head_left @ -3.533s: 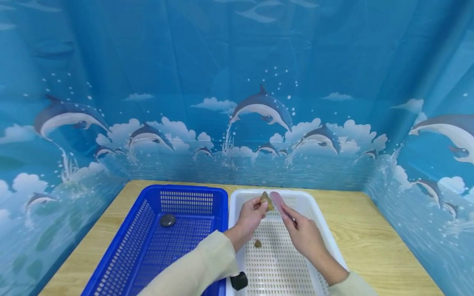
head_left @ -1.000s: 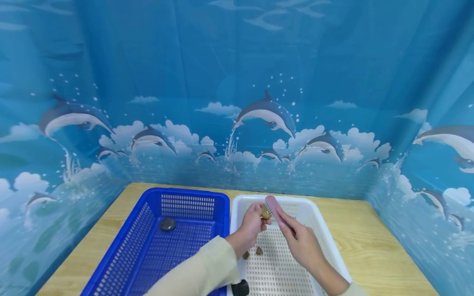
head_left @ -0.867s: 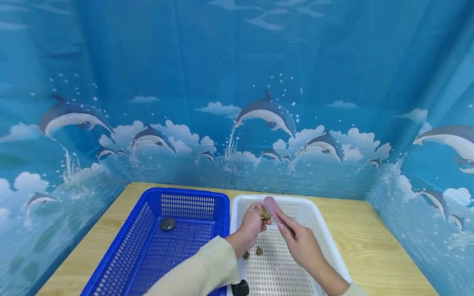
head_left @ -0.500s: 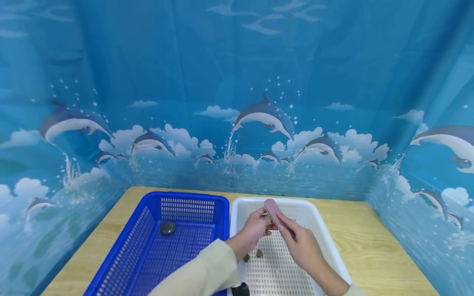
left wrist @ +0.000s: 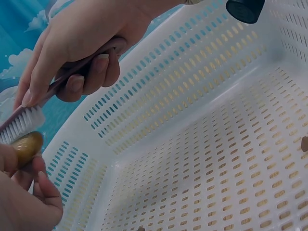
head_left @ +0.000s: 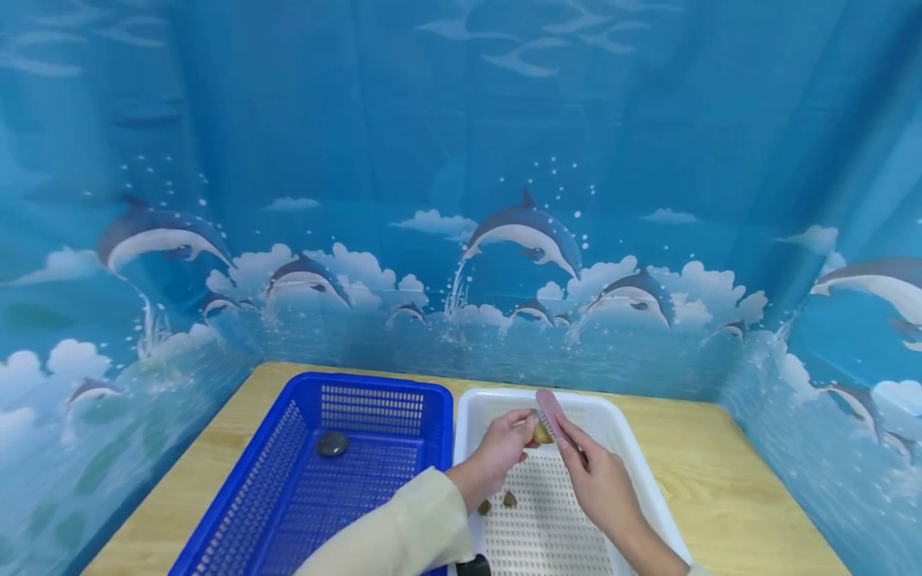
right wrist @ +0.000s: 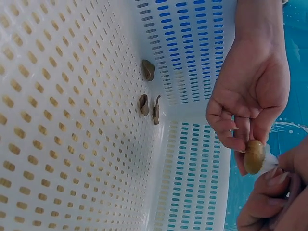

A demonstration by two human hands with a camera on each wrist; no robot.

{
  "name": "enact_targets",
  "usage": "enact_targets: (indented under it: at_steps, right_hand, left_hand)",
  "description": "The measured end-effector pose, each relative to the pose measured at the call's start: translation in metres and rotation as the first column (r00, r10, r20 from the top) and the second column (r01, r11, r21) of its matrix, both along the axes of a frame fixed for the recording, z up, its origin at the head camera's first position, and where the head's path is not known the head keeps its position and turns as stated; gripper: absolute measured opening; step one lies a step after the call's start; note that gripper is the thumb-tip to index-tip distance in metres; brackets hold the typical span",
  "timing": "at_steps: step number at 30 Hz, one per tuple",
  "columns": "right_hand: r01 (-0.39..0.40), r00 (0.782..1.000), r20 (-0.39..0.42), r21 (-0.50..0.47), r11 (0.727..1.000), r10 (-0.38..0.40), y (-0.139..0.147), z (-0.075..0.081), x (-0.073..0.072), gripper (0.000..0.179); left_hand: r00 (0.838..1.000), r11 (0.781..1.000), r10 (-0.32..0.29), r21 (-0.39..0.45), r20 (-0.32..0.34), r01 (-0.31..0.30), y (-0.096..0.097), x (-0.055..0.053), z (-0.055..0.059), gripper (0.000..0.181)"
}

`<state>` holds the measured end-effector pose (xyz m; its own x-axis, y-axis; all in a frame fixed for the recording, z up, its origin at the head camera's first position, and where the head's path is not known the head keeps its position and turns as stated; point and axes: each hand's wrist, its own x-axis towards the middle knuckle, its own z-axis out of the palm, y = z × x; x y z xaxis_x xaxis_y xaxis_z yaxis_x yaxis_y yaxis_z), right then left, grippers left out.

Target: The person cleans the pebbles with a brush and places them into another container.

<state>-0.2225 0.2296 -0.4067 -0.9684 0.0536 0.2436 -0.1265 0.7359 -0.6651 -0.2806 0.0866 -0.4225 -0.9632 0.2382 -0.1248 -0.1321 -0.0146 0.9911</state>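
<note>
My left hand (head_left: pixel 499 450) pinches a smooth yellow-brown pebble (right wrist: pixel 254 156) over the far part of the white basket (head_left: pixel 547 520). My right hand (head_left: pixel 601 484) grips a pink brush (head_left: pixel 551 410) by its handle, thumb along its back. In the left wrist view the brush's white bristles (left wrist: pixel 21 121) lie right against the pebble's upper side. Small brown flakes lie on the white basket's floor. Two flakes (head_left: pixel 510 499) show in the head view, and the right wrist view has three pieces (right wrist: pixel 148 70) near the basket wall.
A blue basket (head_left: pixel 234 472) stands left of the white one, holding a dark grey pebble (head_left: pixel 332 444). Both sit on a wooden table (head_left: pixel 742 488). A dolphin-print curtain (head_left: pixel 461 320) closes off the back and sides. A black wrist camera (head_left: pixel 474 566) sits under my left sleeve.
Earlier a brown piece stuck up from the pebble, with one flake showing in the basket; now two show there. The brush has moved to and fro over the pebble, which my left hand has turned.
</note>
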Motion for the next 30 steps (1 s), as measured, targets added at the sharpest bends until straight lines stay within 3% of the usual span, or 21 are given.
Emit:
enact_targets:
  at_steps: [8,13,19,25,30]
  right_hand:
    - [0.018,0.999,0.037,0.0,1.0,-0.018,0.0024,-0.0011,0.002,0.041]
    - [-0.023,0.999,0.044,-0.044,0.999,0.024,-0.0018,-0.002,0.001,0.04]
    - [-0.075,0.997,-0.008,-0.061,0.995,0.075,-0.0042,-0.0011,0.0013,0.041]
    - [-0.036,0.999,0.0,-0.054,0.998,0.036,-0.0022,-0.0023,0.0015,0.041]
    - [-0.01,0.997,-0.071,-0.032,0.999,0.007,0.0004,-0.0032,0.0,0.041]
  left_hand:
    - [0.995,0.988,0.101,0.119,-0.005,-0.1,0.0045,-0.0018,-0.001,0.032]
    - [0.991,0.968,0.134,0.21,0.016,-0.135,0.0021,-0.0038,-0.0002,0.032]
    - [0.998,0.962,0.065,0.265,0.014,-0.066,0.002,-0.0049,0.0007,0.038]
    - [0.999,0.976,-0.028,0.218,0.035,0.02,0.0028,-0.0018,0.0006,0.036]
    - [0.999,0.981,-0.022,0.191,-0.023,0.026,0.0033,-0.0007,0.0004,0.033]
